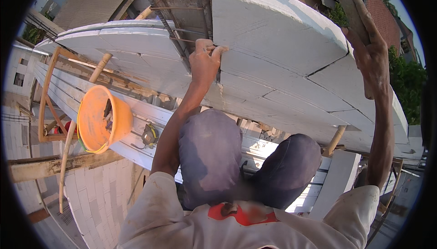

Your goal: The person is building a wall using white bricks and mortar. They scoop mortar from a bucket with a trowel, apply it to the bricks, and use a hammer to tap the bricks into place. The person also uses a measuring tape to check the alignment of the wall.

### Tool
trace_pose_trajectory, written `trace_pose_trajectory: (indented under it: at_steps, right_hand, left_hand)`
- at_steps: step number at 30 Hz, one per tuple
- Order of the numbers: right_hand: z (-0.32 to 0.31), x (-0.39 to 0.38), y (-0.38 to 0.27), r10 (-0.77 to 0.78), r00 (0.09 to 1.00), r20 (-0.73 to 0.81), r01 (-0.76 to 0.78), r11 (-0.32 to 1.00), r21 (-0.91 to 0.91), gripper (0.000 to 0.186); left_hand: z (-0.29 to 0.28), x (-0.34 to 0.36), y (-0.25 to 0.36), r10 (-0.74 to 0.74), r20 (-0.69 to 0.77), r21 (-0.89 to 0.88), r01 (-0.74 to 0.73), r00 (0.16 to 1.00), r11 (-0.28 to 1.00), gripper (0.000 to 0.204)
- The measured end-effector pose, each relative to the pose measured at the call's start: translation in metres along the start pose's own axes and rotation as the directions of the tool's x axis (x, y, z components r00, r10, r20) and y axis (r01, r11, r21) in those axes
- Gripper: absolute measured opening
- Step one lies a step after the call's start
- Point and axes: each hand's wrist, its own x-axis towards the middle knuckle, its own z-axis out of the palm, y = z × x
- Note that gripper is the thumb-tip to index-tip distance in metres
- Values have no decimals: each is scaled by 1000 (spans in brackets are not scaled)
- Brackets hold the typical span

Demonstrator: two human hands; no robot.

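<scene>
Two bent knees (210, 153) in dusty, grey-blue trousers face a pale block wall (291, 105) on a building site. Past them, the left hand (205, 65) has thumb and fingers bunched together at the left end of a large white block (273, 28), which sits at the top of the wall beside upright steel bars (170, 26); whether the fingertips pinch something small cannot be told. Off to the side, the raised right hand (374, 62) is wrapped around a long grey tool (351, 12), its upper end running out of view. A badly aimed stroke could catch the left fingers or chip the block's edge, and a hard push could shift the block should its joint be weak. A loose grip could send the tool over the wall. Farther left, an orange bucket (120, 121) with dark odds and ends inside stands by ribbed white planks (141, 117), its footing unclear; a knock from an elbow could spill it. Beyond the wall lies a corrugated roof (93, 5), where dropped pieces might strike
</scene>
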Motion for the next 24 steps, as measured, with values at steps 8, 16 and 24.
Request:
trace_pose_trajectory:
  at_steps: [8, 16, 24]
  right_hand:
    - [-16, 24, -8, 18, 988, 152, -21, 1000, 17, 56]
    - [-39, 3, -24, 314, 739, 596, -615, 677, 405, 37]
    - [-68, -24, -49, 310, 594, 743, -698, 658, 282, 29]
  left_hand:
    - [-41, 35, 40, -133, 257, 368, 31, 957, 929, 38]
    - [-67, 73, 137, -351, 199, 271, 293, 915, 917, 44]
    - [-48, 87, 186, -764, 200, -25, 783, 613, 622, 41]
